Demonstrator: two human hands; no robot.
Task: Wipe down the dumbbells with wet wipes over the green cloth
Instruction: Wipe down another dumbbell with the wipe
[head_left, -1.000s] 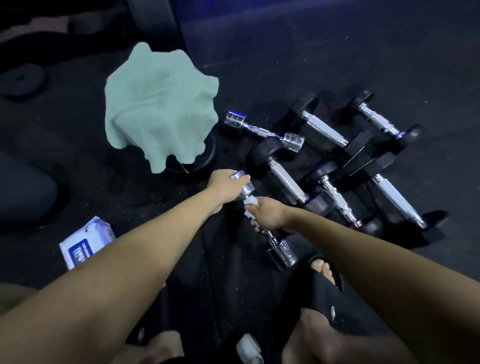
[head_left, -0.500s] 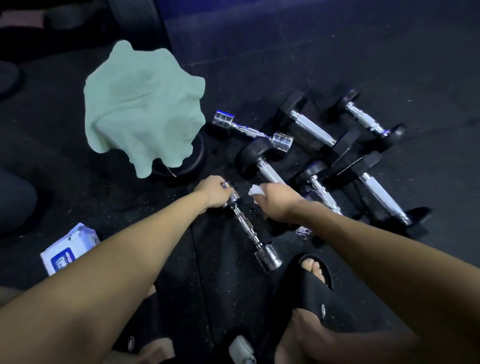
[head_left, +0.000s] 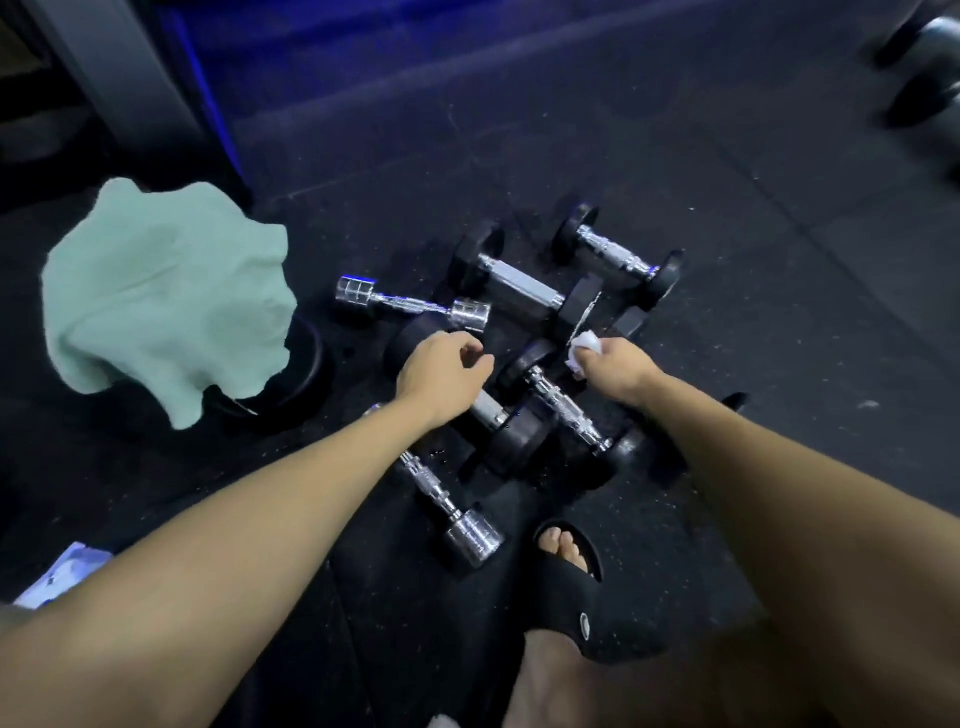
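Note:
Several dumbbells lie in a heap on the dark rubber floor. A small chrome dumbbell (head_left: 449, 501) lies nearest me, free of both hands. My left hand (head_left: 441, 371) hovers over a black-headed dumbbell (head_left: 511, 434), fingers loosely curled and holding nothing. My right hand (head_left: 615, 366) pinches a crumpled white wet wipe (head_left: 584, 345) above another black-headed dumbbell (head_left: 566, 408). A second chrome dumbbell (head_left: 413, 304) lies behind my left hand. The green cloth (head_left: 166, 301) is draped over a black weight plate (head_left: 291, 389) at the left.
A pack of wet wipes (head_left: 62, 574) lies at the lower left, partly hidden by my left arm. My right foot in a black slide sandal (head_left: 576, 597) rests near the chrome dumbbell. Two more black dumbbells (head_left: 618, 257) lie farther back. A machine frame (head_left: 119, 78) stands at top left.
My left hand let go of the near chrome dumbbell and moved forward over the pile. My right hand carried the wipe up and right. The dumbbell now lies on the floor.

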